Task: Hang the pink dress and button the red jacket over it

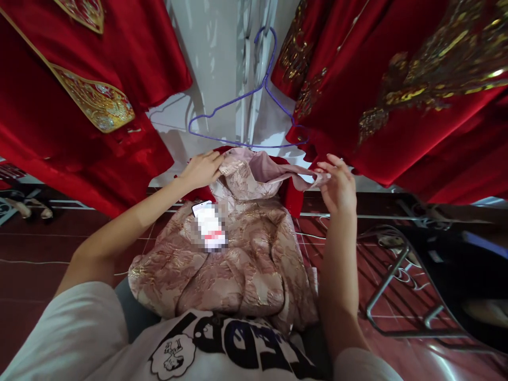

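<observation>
A pink brocade garment (242, 254) with a gold pattern lies across my lap. My left hand (204, 168) pinches its upper edge on the left side. On the right, my right hand (336, 182) holds the far end of the same edge between thumb and fingers, with some other fingers raised. Between the hands the edge is lifted and its plain pink lining shows. A lit phone (210, 226), partly blurred, rests on the garment below my left hand. Red fabric (293, 198) shows beneath and behind the raised edge.
Just beyond the garment hangs a purple hanger (248, 98). Red garments with gold decoration hang at the left (138, 58) and right (341, 121). A black chair with a metal frame (397, 334) stands at the right. Pale cables cross the red tiled floor (32, 275).
</observation>
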The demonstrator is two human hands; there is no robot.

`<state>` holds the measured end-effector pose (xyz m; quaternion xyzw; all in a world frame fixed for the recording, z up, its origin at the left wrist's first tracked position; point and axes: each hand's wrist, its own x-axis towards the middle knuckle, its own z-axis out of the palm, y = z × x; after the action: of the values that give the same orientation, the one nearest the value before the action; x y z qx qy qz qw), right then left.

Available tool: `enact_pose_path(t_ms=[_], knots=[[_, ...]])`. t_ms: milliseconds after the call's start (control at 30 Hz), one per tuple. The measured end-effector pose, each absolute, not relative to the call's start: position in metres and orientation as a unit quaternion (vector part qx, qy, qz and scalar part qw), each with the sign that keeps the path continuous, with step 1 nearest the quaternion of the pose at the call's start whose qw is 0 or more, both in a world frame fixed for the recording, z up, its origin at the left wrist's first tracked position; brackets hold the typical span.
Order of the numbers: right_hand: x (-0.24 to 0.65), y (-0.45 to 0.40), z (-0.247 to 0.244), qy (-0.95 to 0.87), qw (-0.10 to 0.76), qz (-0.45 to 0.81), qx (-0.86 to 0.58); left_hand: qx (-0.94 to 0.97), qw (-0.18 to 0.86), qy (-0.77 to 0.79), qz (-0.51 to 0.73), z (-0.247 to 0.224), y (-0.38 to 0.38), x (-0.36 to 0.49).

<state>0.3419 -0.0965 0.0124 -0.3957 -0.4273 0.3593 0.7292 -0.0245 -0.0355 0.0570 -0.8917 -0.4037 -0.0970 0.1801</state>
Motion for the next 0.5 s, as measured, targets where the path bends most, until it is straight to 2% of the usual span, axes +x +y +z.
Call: enact_pose_path(t_ms=[200,367,500], knots=[[0.337,-0.114,0.033,-0.442,0.742,0.381,-0.328,-0.921,0.183,-0.298,-0.173,0.053,-0.005,0.018],[0.338,-0.128,0.041,-0.44,0.752,0.394,-0.292,-0.92,0.139,-0.314,-0.189,0.033,0.02,0.063],[0.336,-0.134,0.048,-0.418,0.761,0.369,-0.331,-0.905,0.134,-0.34,-0.218,0.009,0.003,0.076]])
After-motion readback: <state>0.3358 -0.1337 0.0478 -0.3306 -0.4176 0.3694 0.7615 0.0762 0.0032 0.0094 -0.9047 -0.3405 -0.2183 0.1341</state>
